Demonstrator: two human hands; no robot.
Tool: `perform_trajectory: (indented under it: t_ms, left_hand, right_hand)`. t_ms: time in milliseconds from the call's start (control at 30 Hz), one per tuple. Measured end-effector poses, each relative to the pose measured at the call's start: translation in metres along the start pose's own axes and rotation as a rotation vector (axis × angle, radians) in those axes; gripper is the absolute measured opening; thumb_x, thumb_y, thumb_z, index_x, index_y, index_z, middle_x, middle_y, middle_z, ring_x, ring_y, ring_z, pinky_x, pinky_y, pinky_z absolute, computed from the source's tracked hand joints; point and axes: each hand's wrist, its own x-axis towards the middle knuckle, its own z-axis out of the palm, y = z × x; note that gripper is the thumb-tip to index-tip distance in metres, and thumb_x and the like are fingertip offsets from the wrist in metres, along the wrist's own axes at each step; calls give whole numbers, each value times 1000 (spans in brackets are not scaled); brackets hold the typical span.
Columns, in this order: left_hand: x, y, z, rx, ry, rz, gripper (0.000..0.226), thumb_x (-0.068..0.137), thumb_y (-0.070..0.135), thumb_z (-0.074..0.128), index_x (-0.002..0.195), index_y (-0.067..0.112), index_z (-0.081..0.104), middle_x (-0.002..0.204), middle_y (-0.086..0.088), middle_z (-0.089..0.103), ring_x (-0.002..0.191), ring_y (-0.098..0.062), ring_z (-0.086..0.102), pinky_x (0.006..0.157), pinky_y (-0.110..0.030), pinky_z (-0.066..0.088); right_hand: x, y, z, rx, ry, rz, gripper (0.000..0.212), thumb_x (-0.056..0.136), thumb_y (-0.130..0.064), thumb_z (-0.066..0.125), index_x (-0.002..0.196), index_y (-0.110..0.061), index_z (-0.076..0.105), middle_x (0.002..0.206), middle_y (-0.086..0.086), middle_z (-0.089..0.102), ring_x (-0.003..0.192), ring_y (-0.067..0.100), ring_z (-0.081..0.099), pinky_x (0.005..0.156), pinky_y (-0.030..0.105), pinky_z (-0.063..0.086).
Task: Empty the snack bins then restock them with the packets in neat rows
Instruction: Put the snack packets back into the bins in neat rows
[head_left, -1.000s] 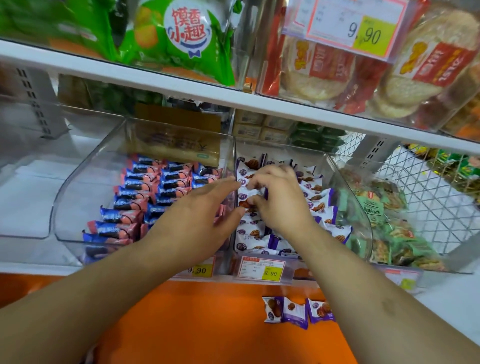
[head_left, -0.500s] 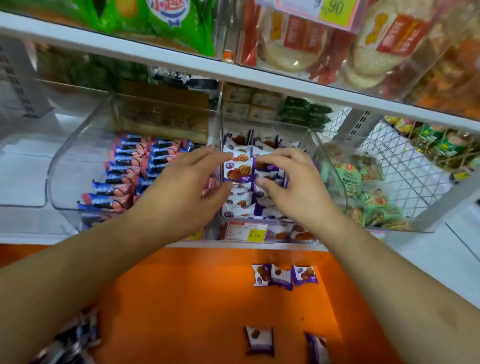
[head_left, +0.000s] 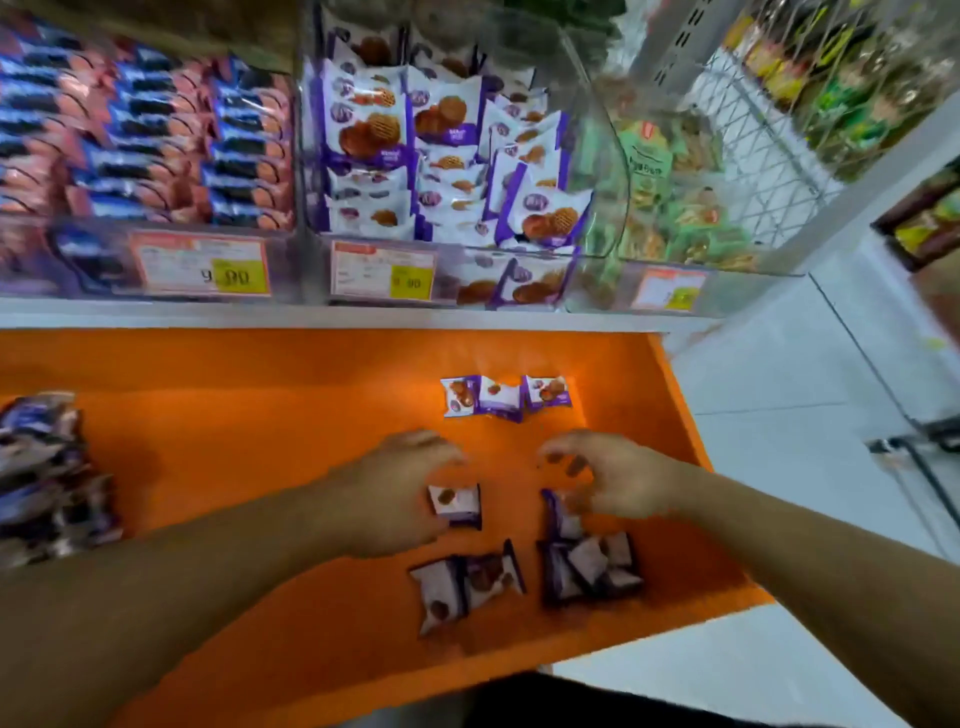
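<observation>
Left hand: the left hand (head_left: 400, 493) is low over the orange shelf (head_left: 234, 426). Its fingers curl down around a small white and purple packet (head_left: 455, 505) and touch it. The picture is blurry, so I cannot tell if the hand really holds the packet.
Right hand: the right hand (head_left: 613, 480) is just beside the left one, also over the orange shelf. Its fingers are bent and spread above another packet (head_left: 560, 514). I cannot tell if it grips that packet.
Loose packets near the hands: two small piles of the same packets lie on the orange shelf, one pile (head_left: 465, 584) below the left hand and one pile (head_left: 589, 569) below the right hand.
Row of three: three packets (head_left: 506, 397) lie side by side farther back on the orange shelf, near the bins.
Middle bin: the clear middle bin (head_left: 597, 104) holds white and purple cookie packets (head_left: 441, 156) standing in rows.
Left bin: the left bin (head_left: 291, 234) holds blue and red packets (head_left: 150, 135) in rows.
Right bin: the bin on the right (head_left: 753, 270) holds green packets (head_left: 670, 192).
Price tags: each bin has a price tag on its front; the middle one (head_left: 383, 270) is white, red and yellow.
Far left: a heap of dark packets (head_left: 47, 478) sits at the left edge of the orange shelf.
</observation>
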Motion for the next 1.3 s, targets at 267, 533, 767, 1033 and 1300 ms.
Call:
perform_trajectory:
  t_ms: [267, 533, 767, 1033, 1300]
  left_hand:
    - [63, -40, 98, 139, -327, -136, 142, 59, 60, 94, 160, 51, -5, 169, 6, -13, 155, -41, -1, 118, -60, 33]
    - [63, -31, 141, 37, -327, -140, 112, 67, 26, 95, 153, 47, 25, 150, 2, 18, 126, -30, 40, 85, -42, 57]
    - [60, -41, 142, -84, -308, -178, 92, 67, 27, 97, 142, 38, 46, 131, 4, 29, 94, -20, 54, 69, -40, 60]
    - [46, -63, 106, -240, -153, -180, 82, 62, 38, 99, 129, 50, 53, 121, 14, 36, 106, -9, 51, 81, -28, 58]
    - [-1, -35, -9, -205, 36, -191, 78, 61, 42, 99, 120, 61, 51, 120, 17, 35, 98, -4, 55, 73, -20, 58]
  right_hand:
    - [56, 85, 74, -206, -412, 240, 136, 65, -36, 99, 165, -43, 8, 166, 10, 9, 152, 36, 30, 119, 40, 41]
    - [54, 77, 86, -245, -501, 324, 101, 70, -46, 96, 150, -52, 35, 154, 3, 19, 141, 38, 39, 100, 45, 55]
    - [56, 67, 86, -218, -487, 222, 70, 73, -38, 95, 131, -43, 55, 131, 0, 35, 113, 26, 48, 90, 41, 57]
    - [50, 60, 70, 89, -326, 150, 52, 75, -25, 95, 114, -42, 64, 124, -10, 52, 98, 9, 63, 75, 24, 57]
    - [13, -30, -11, 368, -159, 37, 54, 77, -19, 94, 116, -45, 67, 126, -3, 62, 100, 23, 74, 82, 39, 66]
